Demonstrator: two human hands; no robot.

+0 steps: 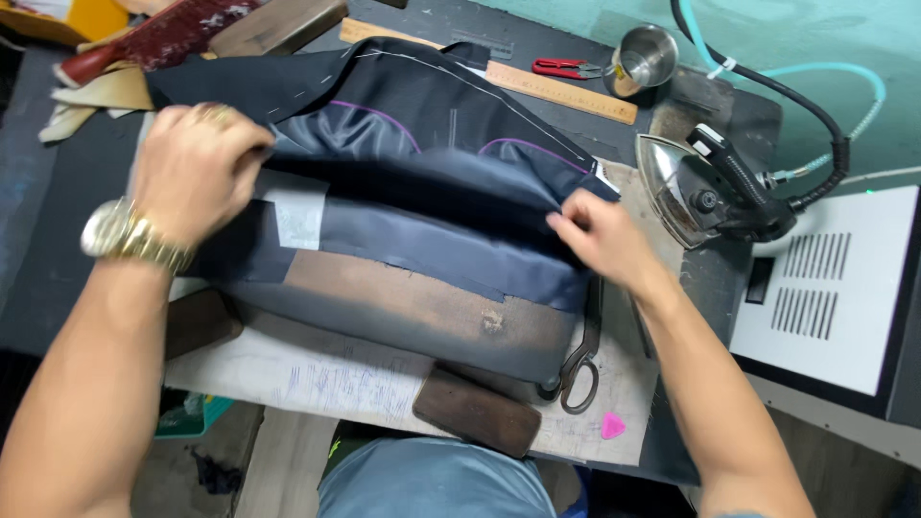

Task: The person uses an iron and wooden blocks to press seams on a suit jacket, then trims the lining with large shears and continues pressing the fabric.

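Note:
A dark navy garment piece (422, 153) with shiny lining, white basting stitches and purple chalk curves lies draped over a padded wooden pressing board (432, 312). My left hand (197, 168), with a gold watch and ring, grips a fold of the fabric at the left. At the fabric's right edge, my right hand (600, 235) pinches the cloth between its fingertips. Both hands hold the same folded layer along the board.
A steam iron (715, 187) with a black hose rests at the right. Tailor's shears (580, 355) and a pink chalk piece (612, 425) lie near the front. A wooden ruler (561, 91), red snips (561, 67) and a metal cup (643, 58) sit behind.

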